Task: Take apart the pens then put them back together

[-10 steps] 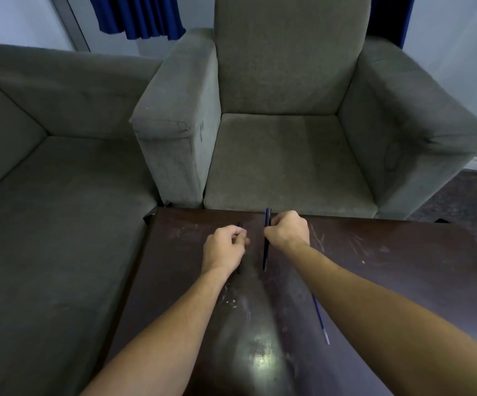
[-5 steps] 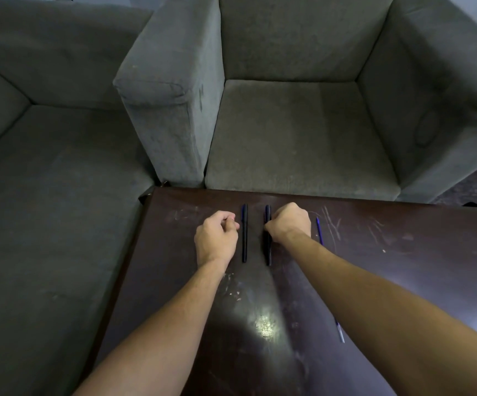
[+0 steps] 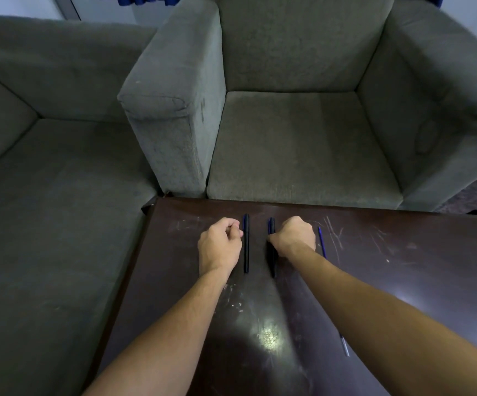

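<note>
While both fists rest near the tabletop's [image 3: 403, 267] far edge | left hand [image 3: 220, 244] curled empty, its pen [image 3: 246, 244] newly laid beside | right hand [image 3: 295, 235] pinching second pen [image 3: 272, 252] | blue refill [image 3: 322, 242] lies right | judged: one pen set down

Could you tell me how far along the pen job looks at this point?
Done: one thin blue refill already lies loose on the table, so a pen seems taken apart. In hand: the right hand touches the right black pen; the left hand is curled beside the left black pen, which lies flat. Left: reassembly, apparently.
</note>
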